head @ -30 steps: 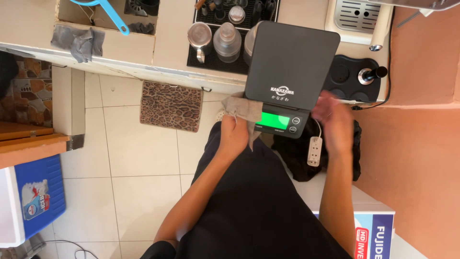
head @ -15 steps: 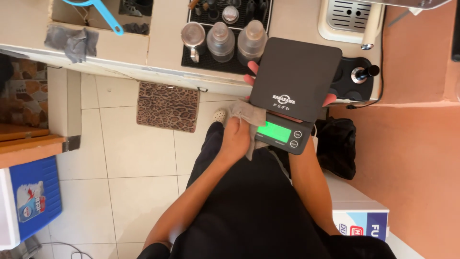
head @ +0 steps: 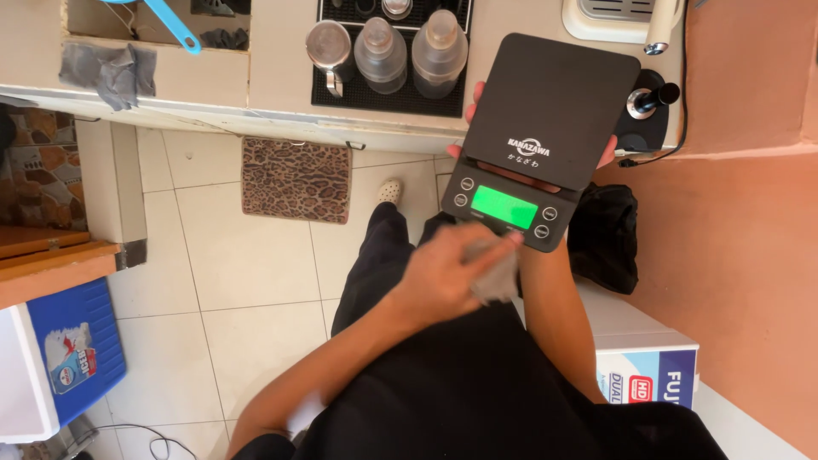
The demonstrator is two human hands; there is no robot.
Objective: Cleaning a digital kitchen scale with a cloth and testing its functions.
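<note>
Floor (head: pixel 256 273) of pale square tiles fills the view from above, with a leopard-print mat (head: pixel 296 179) lying at the foot of a cream desk (head: pixel 281 51) that runs along the top. A blue and white cooler box (head: pixel 60 362) with its lid shut sits at lower left, and a white carton (head: pixel 648 375) with blue and red print stands at lower right beside an orange wall (head: pixel 733 255). A black bag (head: pixel 605 234) slumps on the floor against that wall.

A black digital scale (head: pixel 541 136) with a lit green display is held up over the desk edge. The right hand (head: pixel 477 94) supports it from beneath; only fingertips show past its rim, curled around the edges. The left hand (head: pixel 447 273) is closed on a crumpled grey cloth (head: pixel 497 273), pressed just below the scale's front edge.

On the desk, a black ridged mat (head: pixel 375 89) carries a steel pitcher (head: pixel 331 47) and two clear lidded bottles (head: pixel 409 51), side by side; their contents cannot be made out. A grey rag (head: pixel 106 68) drapes over the desk edge at left.
</note>
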